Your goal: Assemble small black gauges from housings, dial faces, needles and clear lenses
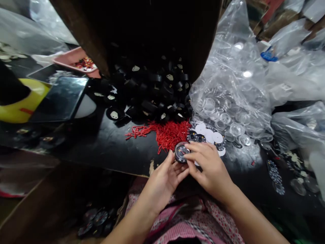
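A small round black gauge [181, 152] with a printed dial is held between my two hands, above the near edge of the table. My left hand [166, 179] grips it from below and the left, thumb against its side. From the right, the fingers of my right hand [207, 164] are bent onto the rim and face of the gauge. Just beyond lies a heap of thin red pointers [171, 134]. Round dial cards [209, 135], some white side up and some black printed side up, lie partly behind my right hand.
Black gauge housings [152, 84] spill from a dark container behind the pointers. Clear round covers [236, 125] fill a plastic bag at the right. At the left are a dark-screened tablet [61, 98] and a pink tray [76, 61]. Finished-looking gauges [98, 218] sit below the table edge.
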Tool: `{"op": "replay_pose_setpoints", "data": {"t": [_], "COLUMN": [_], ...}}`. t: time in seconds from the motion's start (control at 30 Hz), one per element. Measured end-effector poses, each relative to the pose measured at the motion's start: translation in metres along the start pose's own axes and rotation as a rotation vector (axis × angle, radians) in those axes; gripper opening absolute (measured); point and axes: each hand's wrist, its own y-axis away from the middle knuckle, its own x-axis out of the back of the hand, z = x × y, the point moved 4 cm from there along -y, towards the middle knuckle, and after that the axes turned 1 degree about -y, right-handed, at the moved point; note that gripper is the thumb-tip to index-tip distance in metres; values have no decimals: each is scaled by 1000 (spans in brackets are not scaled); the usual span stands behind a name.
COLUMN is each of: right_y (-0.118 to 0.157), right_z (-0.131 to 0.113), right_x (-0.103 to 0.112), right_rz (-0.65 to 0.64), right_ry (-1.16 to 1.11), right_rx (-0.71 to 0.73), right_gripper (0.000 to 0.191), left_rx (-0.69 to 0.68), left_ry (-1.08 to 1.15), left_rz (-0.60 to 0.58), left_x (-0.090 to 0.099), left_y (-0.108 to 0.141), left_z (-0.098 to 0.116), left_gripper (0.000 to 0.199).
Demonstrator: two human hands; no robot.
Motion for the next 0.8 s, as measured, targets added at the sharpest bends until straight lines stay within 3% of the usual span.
{"op": "replay_pose_setpoints", "data": {"t": [0.13,0.23,0.33,0.4,0.57,0.63,0.7,0.8], "right_y": [0,-8,-14,-15,-15,-19,-24,-22], "right_z": [-8,4,11,9,4,3,-4,-33], "right_x": [-2,2,-4,-9,-15,-18,-18,-5], "right_rz": [2,71,-17,-64,64,60,-21,-159], "right_ry": [-81,-199,-194,-147,-143,-175,-197,-279], "right_rx": [28,-197,-381,-373,-284,-292,-289,-169], "right_gripper": [16,12,33,43,40,41,40,28], "left_rx": [-126,-223,-322,-370,-466,-462,-407,-399], "left_ry": [-97,-289,-568,-712,-880,-906,-916,-978], "left_rz": [-31,-57,-113,-142,-118,-74,-31,148], "left_x": [2,2,0,-1,-3,0,11,49], "left_y": [3,8,16,20,24,26,34,58], "left_z": [2,0,-1,-2,2,5,8,16], "left_gripper": [30,35,40,41,40,39,38,37]}}
